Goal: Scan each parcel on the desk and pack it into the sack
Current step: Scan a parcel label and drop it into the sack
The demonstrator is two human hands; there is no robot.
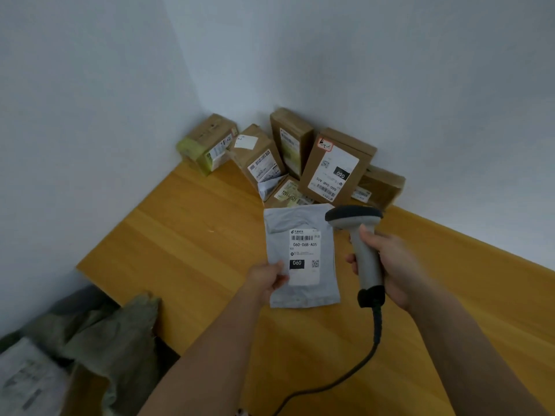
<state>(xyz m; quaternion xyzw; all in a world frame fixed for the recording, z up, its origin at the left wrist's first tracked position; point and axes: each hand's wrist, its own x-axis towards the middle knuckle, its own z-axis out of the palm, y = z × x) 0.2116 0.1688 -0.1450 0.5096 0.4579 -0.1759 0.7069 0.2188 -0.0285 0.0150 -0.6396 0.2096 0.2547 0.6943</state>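
My left hand (267,280) pinches the lower left edge of a grey plastic mailer (300,223), held above the desk with its white label facing up. My right hand (387,265) grips the handle of a grey barcode scanner (360,232), whose dark head sits just right of the mailer's top corner. A black cable (360,364) runs from the scanner toward me. Several brown cardboard parcels (333,169) lean against the wall in the desk's far corner. The olive sack (114,331) hangs open at the desk's left front edge, with a white-labelled parcel (27,379) inside.
The wooden desk (186,235) fills a corner between two white walls. Bare desk surface lies left of the mailer and along the right side. The desk's left edge drops off beside the sack.
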